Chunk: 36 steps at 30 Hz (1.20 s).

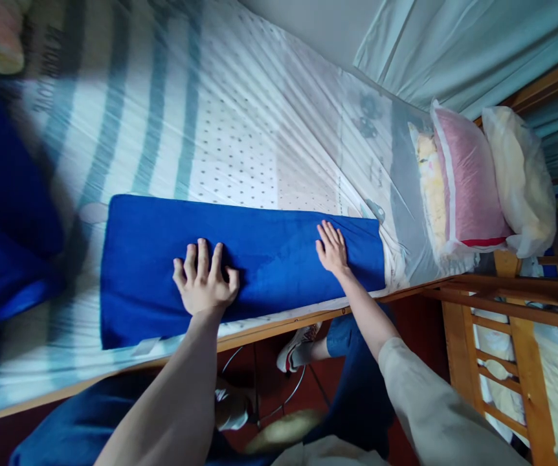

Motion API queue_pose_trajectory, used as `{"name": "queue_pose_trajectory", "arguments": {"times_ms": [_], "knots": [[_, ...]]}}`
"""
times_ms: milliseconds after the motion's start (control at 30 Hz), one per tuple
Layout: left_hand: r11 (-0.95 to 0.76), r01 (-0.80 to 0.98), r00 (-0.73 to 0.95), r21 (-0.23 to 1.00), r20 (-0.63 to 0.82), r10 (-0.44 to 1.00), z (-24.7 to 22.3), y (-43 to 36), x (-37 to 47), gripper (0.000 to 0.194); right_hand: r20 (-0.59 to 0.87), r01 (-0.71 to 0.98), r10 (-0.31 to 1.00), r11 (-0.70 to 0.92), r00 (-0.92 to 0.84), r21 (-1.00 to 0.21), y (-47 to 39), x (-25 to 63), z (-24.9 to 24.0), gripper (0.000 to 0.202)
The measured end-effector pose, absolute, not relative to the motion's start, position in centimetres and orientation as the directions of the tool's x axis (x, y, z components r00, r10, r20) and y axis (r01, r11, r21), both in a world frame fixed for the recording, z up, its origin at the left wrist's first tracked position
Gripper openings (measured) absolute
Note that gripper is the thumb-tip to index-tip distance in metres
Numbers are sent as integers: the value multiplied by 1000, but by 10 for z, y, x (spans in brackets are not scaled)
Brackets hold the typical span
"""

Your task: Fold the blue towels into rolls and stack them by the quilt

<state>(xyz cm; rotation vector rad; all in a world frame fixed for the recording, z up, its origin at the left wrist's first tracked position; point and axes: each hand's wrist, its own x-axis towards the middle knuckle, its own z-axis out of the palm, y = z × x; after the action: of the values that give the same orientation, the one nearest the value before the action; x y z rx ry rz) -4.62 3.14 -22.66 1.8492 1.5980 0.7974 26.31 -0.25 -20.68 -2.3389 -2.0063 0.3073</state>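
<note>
A blue cloth [269, 259], folded into a long strip, lies flat along the near edge of the bed. My left hand [206, 278] rests on its left half, fingers spread and palm down. Toward the cloth's right end, my right hand [332, 247] lies flat with its fingers stretched out. Neither hand grips anything. A small pale tag [147, 346] sticks out below the cloth's lower left edge. Under it spreads a striped and dotted bed sheet [240, 136] with creases running across it.
Another blue fabric heap [7, 213] sits at the left. Pink [470, 178] and cream cushions [519, 175] in clear wrapping stand at the right end. A wooden bed rail [303, 318] runs along the near side, with a slatted wooden frame [497, 362] at lower right.
</note>
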Motion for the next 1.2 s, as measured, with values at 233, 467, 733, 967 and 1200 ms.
{"name": "queue_pose_trajectory", "arguments": {"times_ms": [233, 467, 733, 967, 1200], "knots": [[-127, 646, 127, 753, 59, 990, -232, 31, -48, 69, -23, 886, 887, -461, 460, -57, -30, 355, -218, 59], [-133, 674, 123, 727, 68, 990, -233, 31, -49, 67, -11, 840, 841, -542, 542, -33, -30, 397, -228, 64], [-99, 641, 117, 761, 30, 993, -230, 34, -47, 69, -71, 763, 765, -644, 640, -62, -11, 424, -223, 66], [-76, 649, 102, 757, 12, 995, -227, 36, -46, 66, 42, 689, 728, -628, 685, -362, -26, 343, -173, 57], [-64, 636, 118, 769, -15, 993, -231, 37, -49, 68, -741, -306, 513, -690, 433, -656, -139, 155, -158, 47]]}}
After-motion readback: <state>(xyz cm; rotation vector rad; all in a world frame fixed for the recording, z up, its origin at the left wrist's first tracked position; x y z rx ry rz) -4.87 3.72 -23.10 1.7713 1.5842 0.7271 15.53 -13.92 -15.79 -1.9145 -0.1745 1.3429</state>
